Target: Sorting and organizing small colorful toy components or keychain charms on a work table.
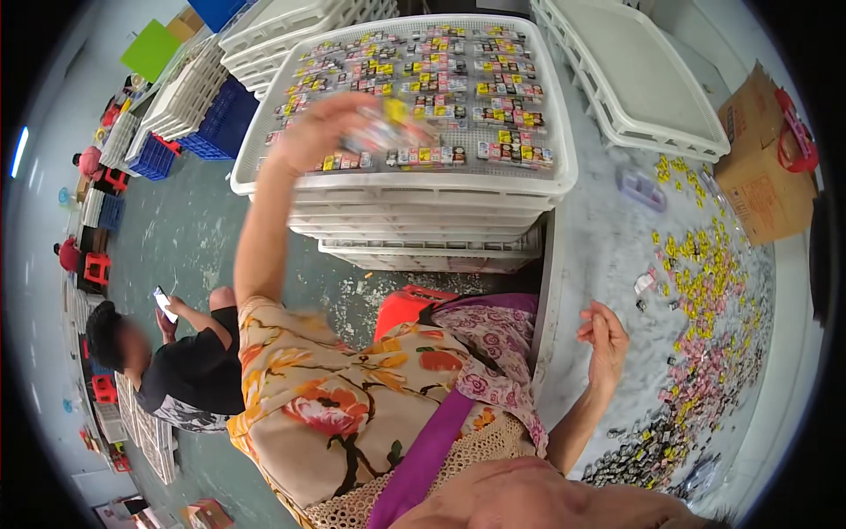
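Note:
My left hand (326,128) is raised over the near left part of a white perforated tray (557,172). Its fingers are closed on a clear pack of small coloured pieces (388,128), smeared by motion, with yellow, white and pink showing. Rows of similar packs (515,152) lie in the tray. My right hand (605,339) hovers at the near edge of the pale worktable (582,256). Its fingers are loosely bent and apart, and I see nothing in them. Nearest to it on the table are a few loose pink and black pieces (646,282).
Small yellow, pink and black pieces (696,353) are spread over the table's right side. A lilac plastic holder (643,189), a cardboard box (762,167) and a white tray (648,79) stand beyond. A person (185,370) with a phone sits at left. A red stool (401,309) is below.

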Available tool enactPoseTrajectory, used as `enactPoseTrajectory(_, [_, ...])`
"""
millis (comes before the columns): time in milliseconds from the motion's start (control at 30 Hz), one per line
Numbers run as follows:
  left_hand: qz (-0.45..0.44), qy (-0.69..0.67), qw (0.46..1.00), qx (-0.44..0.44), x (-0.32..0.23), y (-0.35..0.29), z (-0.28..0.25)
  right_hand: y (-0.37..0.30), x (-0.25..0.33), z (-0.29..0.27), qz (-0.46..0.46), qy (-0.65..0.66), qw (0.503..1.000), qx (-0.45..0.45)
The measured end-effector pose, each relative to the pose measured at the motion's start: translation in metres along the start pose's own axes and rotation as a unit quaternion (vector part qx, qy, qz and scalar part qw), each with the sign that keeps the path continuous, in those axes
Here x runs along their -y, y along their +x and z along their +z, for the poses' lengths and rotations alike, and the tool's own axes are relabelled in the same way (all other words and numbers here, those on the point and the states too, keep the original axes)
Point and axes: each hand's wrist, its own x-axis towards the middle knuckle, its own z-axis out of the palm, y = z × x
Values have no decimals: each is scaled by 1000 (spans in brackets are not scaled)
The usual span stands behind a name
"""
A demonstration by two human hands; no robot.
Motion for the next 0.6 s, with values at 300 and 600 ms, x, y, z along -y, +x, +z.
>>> enactPoseTrajectory(300, [-58, -73, 973, -211, 96, 61, -277, -29, -57, -66, 68, -27, 983, -166])
enactPoseTrajectory(600, [-173, -15, 964, -202, 136, 124, -296, -34, -69, -74, 94, -19, 966, -241])
